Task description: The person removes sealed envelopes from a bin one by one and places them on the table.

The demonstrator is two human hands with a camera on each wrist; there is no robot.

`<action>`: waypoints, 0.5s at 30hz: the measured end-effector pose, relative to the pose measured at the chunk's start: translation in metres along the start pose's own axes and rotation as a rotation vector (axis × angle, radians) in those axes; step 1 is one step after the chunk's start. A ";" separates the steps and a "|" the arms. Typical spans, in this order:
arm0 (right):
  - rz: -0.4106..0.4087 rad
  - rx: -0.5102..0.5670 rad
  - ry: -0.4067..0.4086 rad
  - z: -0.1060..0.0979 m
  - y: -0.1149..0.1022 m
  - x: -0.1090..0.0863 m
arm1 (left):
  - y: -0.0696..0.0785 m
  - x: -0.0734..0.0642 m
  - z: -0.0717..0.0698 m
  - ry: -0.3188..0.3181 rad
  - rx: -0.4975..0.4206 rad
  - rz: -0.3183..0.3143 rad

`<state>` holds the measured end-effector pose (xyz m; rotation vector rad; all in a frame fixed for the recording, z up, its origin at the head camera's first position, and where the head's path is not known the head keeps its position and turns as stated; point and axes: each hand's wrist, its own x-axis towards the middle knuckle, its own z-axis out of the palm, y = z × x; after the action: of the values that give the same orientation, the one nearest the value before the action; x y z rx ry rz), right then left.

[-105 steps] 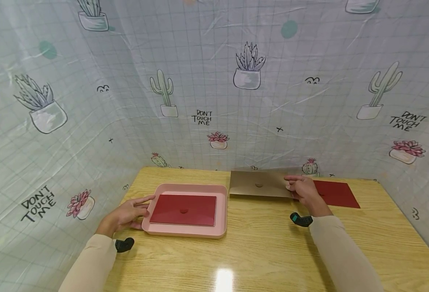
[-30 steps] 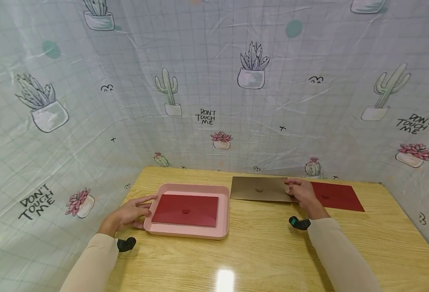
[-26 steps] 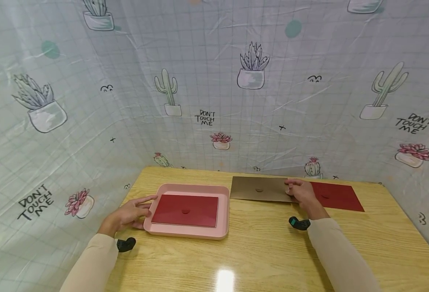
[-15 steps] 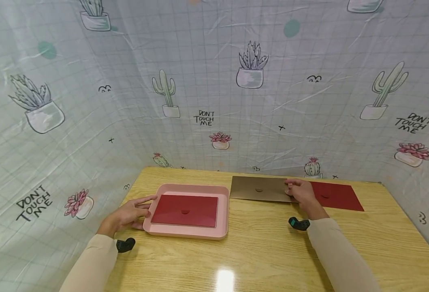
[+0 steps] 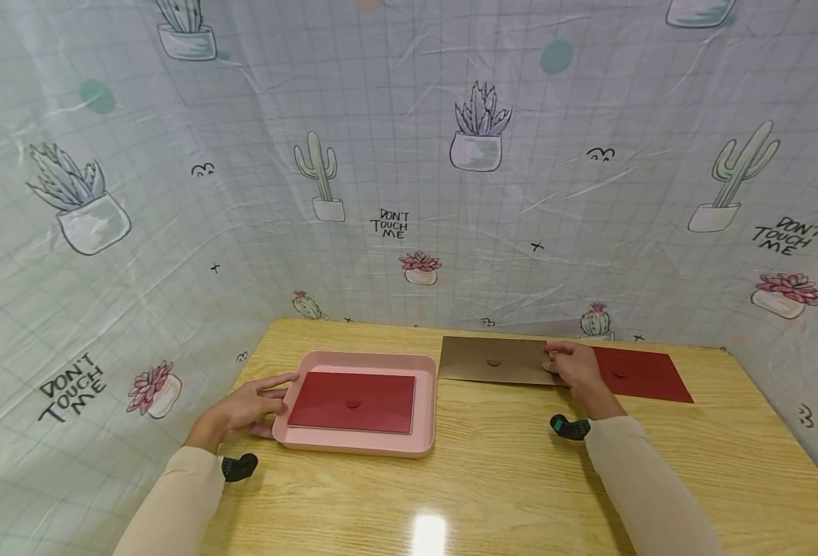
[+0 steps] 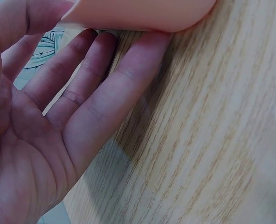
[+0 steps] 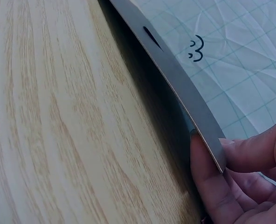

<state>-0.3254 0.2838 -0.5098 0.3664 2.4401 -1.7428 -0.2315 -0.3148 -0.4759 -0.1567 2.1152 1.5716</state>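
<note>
At the right, my right hand [image 5: 575, 367] pinches the right end of a flat brown envelope-like card [image 5: 488, 359] with a half-round slit. Its thumb is on one face and a finger on the other; in the right wrist view, the card's near edge [image 7: 175, 98] stands off the table. My left hand [image 5: 242, 405] holds the left edge of a shallow pink tray [image 5: 388, 442], with fingertips [image 6: 152, 49] against its underside edge. A flat red piece [image 5: 353, 390] with a similar half-round mark lies inside the tray; its lower edge shows some thickness.
Another red piece [image 5: 648, 374] lies at the right, partly hidden by my right hand. The wooden table [image 5: 492, 486] ends at a printed plastic sheet [image 5: 353, 262] hanging behind it and along both sides.
Since the earliest frame, the brown card and my right hand have come down; the card was tilted up and now lies lower. In the last second almost nothing moves. My left hand stays at the tray.
</note>
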 end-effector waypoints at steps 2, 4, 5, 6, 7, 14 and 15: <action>-0.001 -0.001 0.006 0.000 0.000 0.000 | 0.000 0.002 -0.001 0.004 -0.005 -0.002; -0.004 -0.006 0.011 0.001 -0.001 0.000 | 0.000 0.003 -0.001 -0.004 0.000 0.006; -0.006 -0.009 0.012 0.002 -0.001 0.001 | 0.000 0.004 -0.002 -0.005 -0.003 0.007; -0.008 -0.013 0.014 0.002 -0.002 0.001 | 0.000 0.004 -0.002 -0.005 -0.006 0.006; -0.010 -0.016 0.016 0.002 -0.002 0.001 | 0.001 0.005 -0.003 -0.007 -0.007 0.007; -0.019 -0.037 0.031 0.003 -0.003 0.003 | 0.002 0.011 -0.006 -0.007 0.004 0.006; -0.022 -0.040 0.034 0.002 -0.003 0.003 | 0.002 0.012 -0.007 -0.006 0.006 0.007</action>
<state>-0.3292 0.2810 -0.5085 0.3694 2.5082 -1.7068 -0.2448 -0.3179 -0.4781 -0.1433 2.1179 1.5678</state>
